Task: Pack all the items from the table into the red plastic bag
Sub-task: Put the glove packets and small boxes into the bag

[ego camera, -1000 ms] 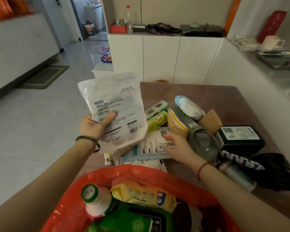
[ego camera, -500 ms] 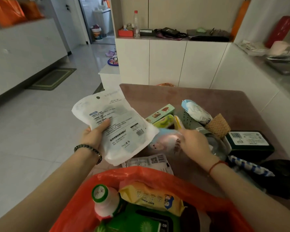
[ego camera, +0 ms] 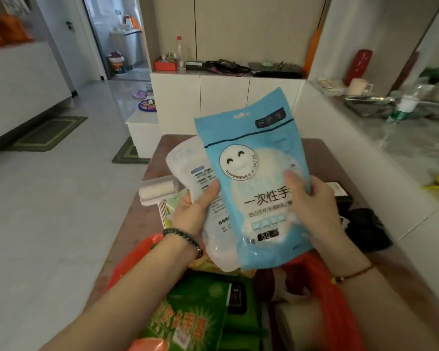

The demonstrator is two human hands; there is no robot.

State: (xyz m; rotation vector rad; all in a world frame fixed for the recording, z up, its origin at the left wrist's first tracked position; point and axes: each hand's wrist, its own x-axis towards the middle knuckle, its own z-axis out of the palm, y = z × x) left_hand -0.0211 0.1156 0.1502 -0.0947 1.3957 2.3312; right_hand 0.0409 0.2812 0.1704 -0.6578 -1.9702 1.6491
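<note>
blue pouch [ego camera: 254,178]: glossy plastic film (slightly crinkled) | white pouch [ego camera: 188,160]: translucent matt plastic | red bag [ego camera: 340,295]: thin glossy plastic

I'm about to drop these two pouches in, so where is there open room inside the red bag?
Little room. The red plastic bag is crowded on the left by green packs; the only gap is a dim pocket between them and its right wall, below the blue pouch.

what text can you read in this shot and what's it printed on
"HAPPINESS IS A CHOICE": round the smiley on the blue pouch.
"一次性手": same pouch, cut off by the right hand.
"50": its lower label.
White pouch small print: too blurred.
Green packet yellow characters: blurred, unreadable.
</note>
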